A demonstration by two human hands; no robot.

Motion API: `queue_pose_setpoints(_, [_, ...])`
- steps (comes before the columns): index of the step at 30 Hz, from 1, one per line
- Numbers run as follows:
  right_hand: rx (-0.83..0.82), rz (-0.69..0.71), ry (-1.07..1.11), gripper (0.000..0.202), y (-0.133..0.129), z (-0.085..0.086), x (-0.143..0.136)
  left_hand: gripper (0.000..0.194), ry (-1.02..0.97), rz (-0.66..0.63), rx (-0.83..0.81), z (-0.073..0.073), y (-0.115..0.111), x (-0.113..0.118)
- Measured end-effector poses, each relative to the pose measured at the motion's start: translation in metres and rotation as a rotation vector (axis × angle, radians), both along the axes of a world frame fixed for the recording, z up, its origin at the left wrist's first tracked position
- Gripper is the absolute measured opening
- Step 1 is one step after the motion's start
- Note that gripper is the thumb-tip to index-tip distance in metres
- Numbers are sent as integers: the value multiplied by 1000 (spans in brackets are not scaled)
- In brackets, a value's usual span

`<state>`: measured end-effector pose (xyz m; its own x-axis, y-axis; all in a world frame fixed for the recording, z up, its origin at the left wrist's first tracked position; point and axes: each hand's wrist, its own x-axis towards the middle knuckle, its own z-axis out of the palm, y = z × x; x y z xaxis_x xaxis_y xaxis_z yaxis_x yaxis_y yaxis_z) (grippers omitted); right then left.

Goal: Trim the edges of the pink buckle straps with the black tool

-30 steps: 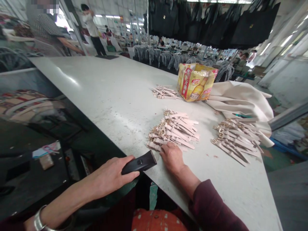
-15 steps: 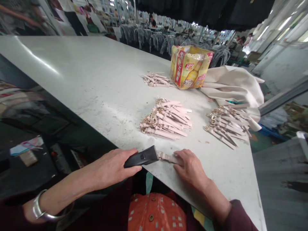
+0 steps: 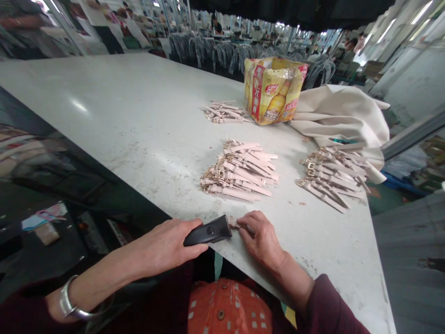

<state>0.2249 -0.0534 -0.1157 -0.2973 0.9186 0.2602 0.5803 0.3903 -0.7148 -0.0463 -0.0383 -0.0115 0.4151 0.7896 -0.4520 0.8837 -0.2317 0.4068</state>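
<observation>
My left hand (image 3: 174, 243) is wrapped round a black hair clipper (image 3: 208, 231), its wide end pointing right. That end meets the buckle end of a pale pink buckle strap (image 3: 232, 221), just above the table's near edge. My right hand (image 3: 261, 239) pinches this strap and covers much of its length. Beyond the hands lies a large pile of similar pink buckle straps (image 3: 241, 171), gold buckles to the left. A second pile of straps (image 3: 333, 174) is to the right, and a smaller pile of straps (image 3: 224, 112) lies farther back.
A yellow beer carton (image 3: 274, 93) with an open top stands at the back of the white table (image 3: 121, 102). Beige material (image 3: 344, 111) is heaped beside it. Dark cloth (image 3: 295, 11) hangs overhead. Other people are in the background, and a black stand (image 3: 52, 250) is low at the left.
My right hand has slid left along the strap, closer to the clipper. The strap's buckle end now sits against the clipper's wide end. The view has shifted slightly.
</observation>
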Motion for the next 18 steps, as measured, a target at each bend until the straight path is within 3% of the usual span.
queue_pose_setpoints(8, [-26,39,2,11,4,-4,-4,26,-14,-31,-24,10,4,7])
queue_pose_setpoints(11, [-17,50,2,16,5,-2,-5,26,-10,-35,-26,14,6,8])
queue_pose_setpoints(18, [39,50,-42,14,4,0,-4,24,-6,-23,-52,13,6,5])
